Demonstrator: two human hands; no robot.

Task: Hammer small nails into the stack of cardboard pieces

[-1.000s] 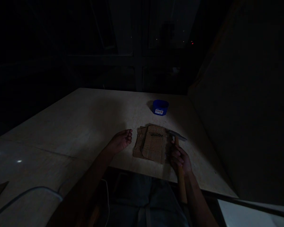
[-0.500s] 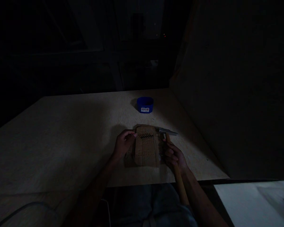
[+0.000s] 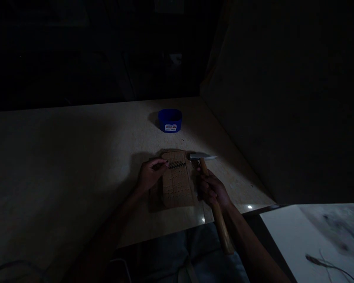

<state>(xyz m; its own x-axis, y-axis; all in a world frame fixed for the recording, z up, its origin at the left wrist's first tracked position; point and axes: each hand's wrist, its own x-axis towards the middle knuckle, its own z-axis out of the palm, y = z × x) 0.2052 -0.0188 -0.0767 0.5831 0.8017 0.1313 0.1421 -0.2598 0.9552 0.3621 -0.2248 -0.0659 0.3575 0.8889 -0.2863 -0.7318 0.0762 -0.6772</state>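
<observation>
A hammer (image 3: pixel 221 224) with a wooden handle and metal head is in my right hand (image 3: pixel 214 189), fingers wrapped around the handle. Its head lies over the far right side of a brown, cardboard-like pad (image 3: pixel 177 188) on the table. Rows of small holes or marks run across the pad, and a line of several dark nails (image 3: pixel 177 164) stands near its far end. At the left end of that line my left hand (image 3: pixel 150 173) is closed, thumb and forefinger pinching what appears to be a small dark nail, mostly hidden by the fingertips.
A blue plastic tub (image 3: pixel 170 122) with a white label stands on the pale table (image 3: pixel 91 157) beyond the pad. A dark panel (image 3: pixel 268 118) rises along the right. At lower right, a cable (image 3: pixel 327 264) lies on a white surface.
The view has shifted, so the tub and pad sit farther left and higher in it. The hammer handle shows more fully. Both hands stay by the pad, with the left still pinching.
</observation>
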